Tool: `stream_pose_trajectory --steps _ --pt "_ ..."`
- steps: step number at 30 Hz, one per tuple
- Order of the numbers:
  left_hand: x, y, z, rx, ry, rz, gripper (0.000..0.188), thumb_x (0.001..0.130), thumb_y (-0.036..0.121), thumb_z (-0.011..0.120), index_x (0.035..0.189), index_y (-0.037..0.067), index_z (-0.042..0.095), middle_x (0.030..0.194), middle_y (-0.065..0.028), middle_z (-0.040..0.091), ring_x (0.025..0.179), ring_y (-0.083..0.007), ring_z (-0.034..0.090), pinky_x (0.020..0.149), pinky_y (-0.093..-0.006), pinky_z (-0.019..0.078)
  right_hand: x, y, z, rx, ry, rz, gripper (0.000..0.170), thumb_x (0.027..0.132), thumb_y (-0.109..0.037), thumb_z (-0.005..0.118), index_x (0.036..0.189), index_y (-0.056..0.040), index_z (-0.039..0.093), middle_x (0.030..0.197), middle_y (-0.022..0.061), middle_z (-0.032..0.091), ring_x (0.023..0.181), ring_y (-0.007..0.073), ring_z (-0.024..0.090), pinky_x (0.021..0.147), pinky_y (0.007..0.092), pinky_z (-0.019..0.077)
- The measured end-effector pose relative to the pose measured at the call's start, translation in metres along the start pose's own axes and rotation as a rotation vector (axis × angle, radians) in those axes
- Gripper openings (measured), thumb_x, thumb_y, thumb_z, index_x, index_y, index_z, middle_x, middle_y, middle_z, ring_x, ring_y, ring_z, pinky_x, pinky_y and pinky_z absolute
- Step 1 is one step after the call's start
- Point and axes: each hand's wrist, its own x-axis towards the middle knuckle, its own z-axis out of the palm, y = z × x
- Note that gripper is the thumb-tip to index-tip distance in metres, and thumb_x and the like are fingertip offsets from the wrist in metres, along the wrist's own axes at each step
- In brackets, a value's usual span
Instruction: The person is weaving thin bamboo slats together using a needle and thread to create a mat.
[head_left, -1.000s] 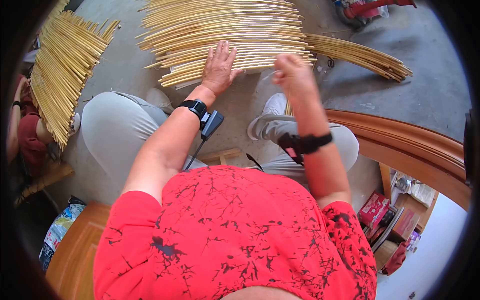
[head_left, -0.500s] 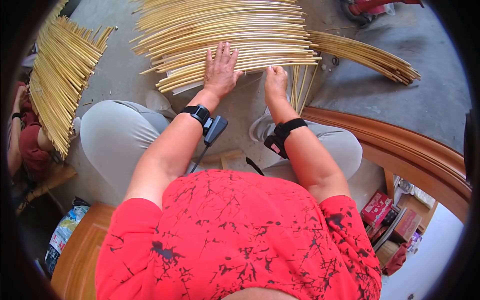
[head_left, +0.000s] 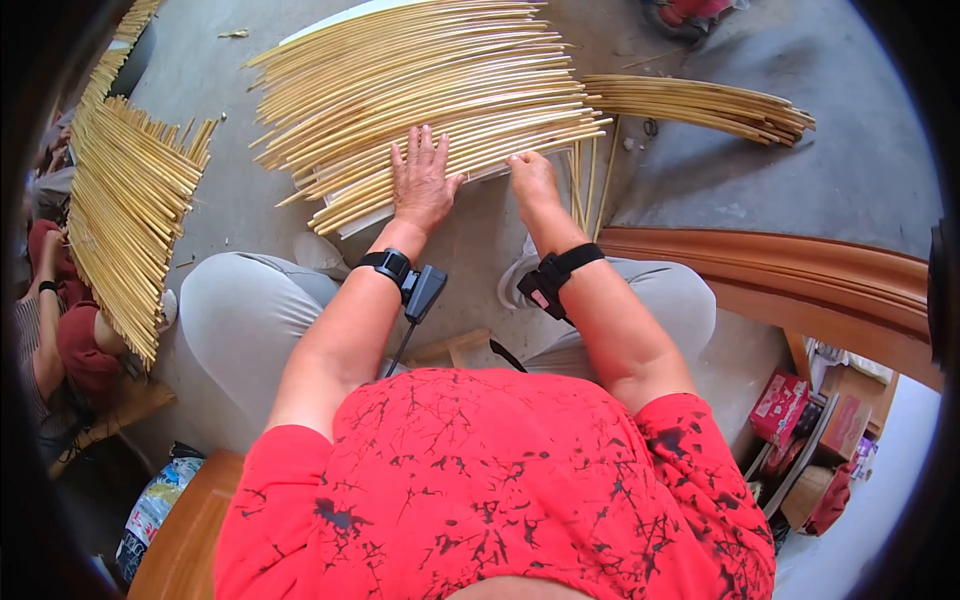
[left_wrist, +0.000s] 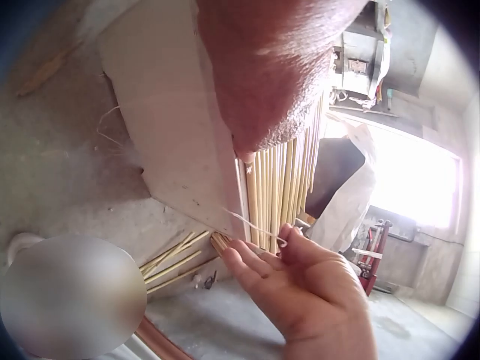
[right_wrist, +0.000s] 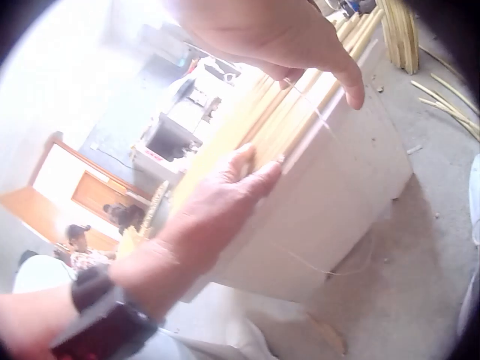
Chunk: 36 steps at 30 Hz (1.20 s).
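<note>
A wide layer of thin yellow reed-like sticks (head_left: 430, 95) lies side by side on a white box-like stand (left_wrist: 161, 112). My left hand (head_left: 423, 187) rests spread on the sticks near their front edge. Close to it on the right, my right hand (head_left: 537, 187) is at the same edge with its fingers curled. In the left wrist view, the right hand's fingertips pinch a thin white string (left_wrist: 256, 226) that runs along the stand's edge. The right wrist view also shows the string crossing the edge stick beneath the right hand.
A bundle of sticks (head_left: 700, 107) extends to the right, with several loose sticks (head_left: 592, 185) below. A second stick mat (head_left: 130, 225) hangs on the left beside another person (head_left: 75, 330). Brown wooden moulding (head_left: 780, 265) and a shelf with a red box (head_left: 780, 405) stand at right.
The right hand, raised and blurred one second ago, has come down to the front edge of the sticks. The left hand stays on them. The head view has shifted slightly.
</note>
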Motion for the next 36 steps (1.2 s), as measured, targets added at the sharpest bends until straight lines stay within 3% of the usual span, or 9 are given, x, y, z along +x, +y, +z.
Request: stream_pose_trajectory --steps 3,5,6,8,14,24,30,32,36 --pt "0.001 -0.003 0.003 0.041 0.001 0.02 0.065 0.075 0.039 0.058 0.128 0.009 0.036 0.137 -0.0153 0.023 0.13 -0.0295 0.014 0.103 -0.0498 0.0085 -0.007 -0.022 -0.011 0.12 -0.088 0.034 0.022 0.077 -0.021 0.056 0.083 -0.0005 0.061 0.075 0.017 0.061 0.071 0.0294 0.059 0.065 0.0373 0.0448" --pt "-0.001 -0.002 0.006 0.063 -0.003 0.031 0.067 0.075 0.042 0.056 0.129 0.01 0.034 0.138 -0.0154 0.022 0.13 -0.0308 0.013 0.102 -0.052 0.0074 -0.033 -0.067 -0.04 0.146 -0.429 0.212 0.021 0.077 -0.02 0.056 0.079 0.0003 0.061 0.079 0.02 0.061 0.076 0.0327 0.059 0.067 0.0391 0.0446" --pt "0.003 0.0 0.006 0.066 0.003 0.065 0.067 0.075 0.042 0.056 0.129 0.01 0.034 0.138 -0.0154 0.022 0.13 -0.0308 0.013 0.102 -0.052 0.0074 -0.047 -0.078 -0.056 0.167 -0.401 0.21 0.021 0.077 -0.02 0.056 0.079 0.0003 0.061 0.079 0.02 0.061 0.076 0.0327 0.059 0.067 0.0391 0.0446" --pt "0.002 -0.003 0.005 0.117 -0.028 0.167 0.068 0.075 0.044 0.055 0.131 0.01 0.032 0.138 -0.0155 0.021 0.13 -0.0313 0.012 0.102 -0.0528 0.0073 -0.077 -0.088 -0.073 -0.103 -0.581 -0.489 0.019 0.076 -0.017 0.055 0.078 0.0013 0.059 0.07 0.0169 0.059 0.064 0.0249 0.056 0.061 0.0354 0.0428" --pt "0.0 -0.01 0.007 0.328 -0.132 0.212 0.069 0.076 0.041 0.052 0.134 0.016 0.023 0.14 -0.0137 0.016 0.13 -0.0311 0.011 0.102 -0.0533 0.0083 -0.09 -0.075 -0.063 -0.073 -0.646 -0.462 0.019 0.076 -0.016 0.055 0.08 0.0021 0.058 0.071 0.0191 0.057 0.067 0.0304 0.056 0.062 0.0365 0.0434" --pt "0.008 0.002 -0.01 0.199 -0.278 0.168 0.051 0.082 0.03 0.044 0.13 0.018 0.032 0.138 -0.0141 0.022 0.13 -0.0315 0.012 0.101 -0.0541 0.0107 -0.097 -0.089 -0.076 -0.006 -0.565 -0.589 0.019 0.076 -0.017 0.056 0.075 0.0021 0.054 0.077 0.0214 0.055 0.075 0.0371 0.054 0.066 0.042 0.0421" --pt "0.048 0.003 -0.012 0.057 0.083 0.307 0.04 0.082 0.013 0.047 0.122 0.019 0.044 0.13 -0.0143 0.035 0.125 -0.0311 0.026 0.101 -0.048 0.0192 -0.092 -0.087 -0.075 0.141 -0.397 -0.559 0.017 0.077 -0.015 0.055 0.074 0.0016 0.053 0.078 0.02 0.055 0.076 0.0361 0.053 0.067 0.0411 0.0423" --pt "0.06 0.001 -0.007 0.124 0.103 0.311 0.039 0.083 0.016 0.049 0.121 0.021 0.046 0.129 -0.0138 0.038 0.124 -0.0323 0.027 0.101 -0.0493 0.0199 -0.089 -0.087 -0.071 0.159 -0.374 -0.544 0.016 0.077 -0.015 0.054 0.075 0.0012 0.053 0.078 0.0194 0.055 0.076 0.0357 0.053 0.067 0.0408 0.0425" --pt "0.081 -0.001 0.021 0.319 -0.051 0.243 0.05 0.085 0.041 0.041 0.131 0.026 0.03 0.139 -0.0115 0.021 0.13 -0.0308 0.013 0.097 -0.0614 0.011 -0.082 -0.083 -0.061 0.173 -0.274 -0.49 0.015 0.077 -0.014 0.053 0.075 0.0002 0.053 0.077 0.0182 0.055 0.075 0.0345 0.054 0.066 0.04 0.0429"
